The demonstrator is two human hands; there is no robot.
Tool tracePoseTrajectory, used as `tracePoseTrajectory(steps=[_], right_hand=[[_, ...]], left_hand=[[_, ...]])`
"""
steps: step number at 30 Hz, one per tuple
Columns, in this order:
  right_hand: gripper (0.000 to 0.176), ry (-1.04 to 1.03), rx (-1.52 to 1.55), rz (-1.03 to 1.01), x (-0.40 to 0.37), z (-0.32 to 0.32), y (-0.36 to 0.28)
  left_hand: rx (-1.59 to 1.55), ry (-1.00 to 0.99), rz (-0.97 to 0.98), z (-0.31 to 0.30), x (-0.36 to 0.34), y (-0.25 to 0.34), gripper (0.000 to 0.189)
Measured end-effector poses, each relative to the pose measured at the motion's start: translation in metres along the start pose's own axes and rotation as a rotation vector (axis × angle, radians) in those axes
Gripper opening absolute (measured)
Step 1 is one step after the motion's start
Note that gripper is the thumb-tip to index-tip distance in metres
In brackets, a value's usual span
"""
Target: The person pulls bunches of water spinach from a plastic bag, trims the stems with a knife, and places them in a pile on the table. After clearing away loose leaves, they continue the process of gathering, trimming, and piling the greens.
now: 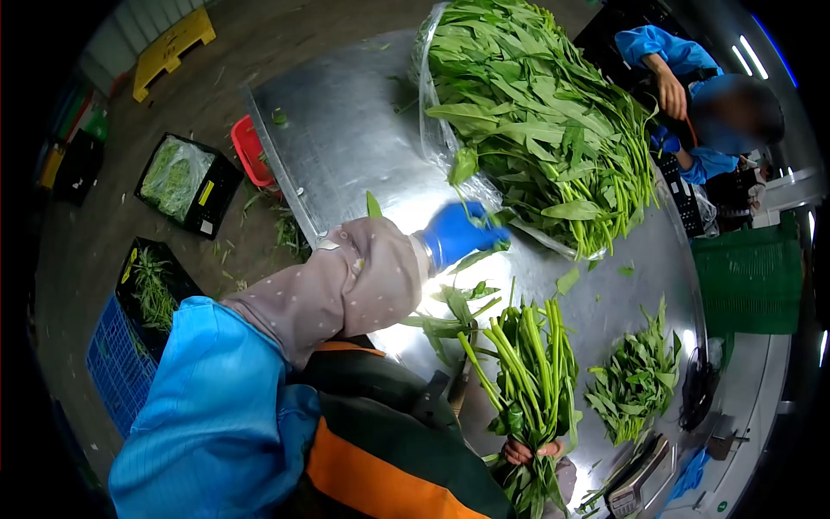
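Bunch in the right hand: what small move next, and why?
I'd probably reach the left hand to the big leafy pile for another stem: it is close beside the pile, while the right hand grips the bunch, its stems splayed beyond the fingers.

A yellow pallet point(175, 54) lies on the floor point(251, 52) at the upper left of the frame. Below it, at the left, a black crate with a yellow label point(206, 192) holds greens in a clear bag point(175, 177); a red tub point(247, 147) is to its right. Leaf scraps point(226, 253) litter the floor nearby. Lower down, a second black crate point(177, 275) of loose greens point(154, 290) is just beside a blue crate point(119, 368). At the upper right, under lit tubes point(753, 57), a co-worker in blue sleeves point(666, 48) shows one bare hand point(671, 93) and one blue glove point(663, 139). A green crate point(748, 281) is at the right.
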State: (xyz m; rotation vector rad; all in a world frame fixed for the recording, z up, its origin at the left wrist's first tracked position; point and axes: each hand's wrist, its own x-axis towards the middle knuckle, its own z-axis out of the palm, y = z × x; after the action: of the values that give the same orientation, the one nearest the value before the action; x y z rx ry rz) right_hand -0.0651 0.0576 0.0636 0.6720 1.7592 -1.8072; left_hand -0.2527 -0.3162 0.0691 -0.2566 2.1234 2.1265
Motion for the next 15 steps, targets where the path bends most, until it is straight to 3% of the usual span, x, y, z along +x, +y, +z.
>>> tracePoseTrajectory(steps=[1,3,4,7,9,13,15], right_hand=[[0.068,0.002,-0.002,0.002,-0.001,0.0,0.001],[0.068,0.004,-0.002,0.0,-0.001,0.002,0.002],[0.068,0.003,-0.004,-0.003,-0.001,0.002,0.002],[0.068,0.003,-0.013,-0.004,-0.003,-0.001,0.002],[0.068,0.007,-0.006,-0.007,-0.003,0.002,0.003],[0.068,0.006,-0.008,0.0,-0.006,-0.001,0.002],[0.068,0.003,-0.01,0.004,-0.005,0.0,0.003]], left_hand=[[0.226,-0.254,-0.181,0.011,0.0,0.002,0.037],[0.261,-0.686,-0.113,0.034,-0.026,0.007,0.047],[0.159,-0.695,0.021,0.042,-0.04,0.007,0.043],[0.016,-0.691,0.12,0.037,-0.042,0.028,0.031],[-0.254,-0.571,0.13,0.032,-0.032,0.018,0.021],[-0.242,-0.267,-0.012,-0.004,-0.014,0.036,0.015],[0.335,0.005,0.185,-0.01,-0.004,0.027,0.018]])
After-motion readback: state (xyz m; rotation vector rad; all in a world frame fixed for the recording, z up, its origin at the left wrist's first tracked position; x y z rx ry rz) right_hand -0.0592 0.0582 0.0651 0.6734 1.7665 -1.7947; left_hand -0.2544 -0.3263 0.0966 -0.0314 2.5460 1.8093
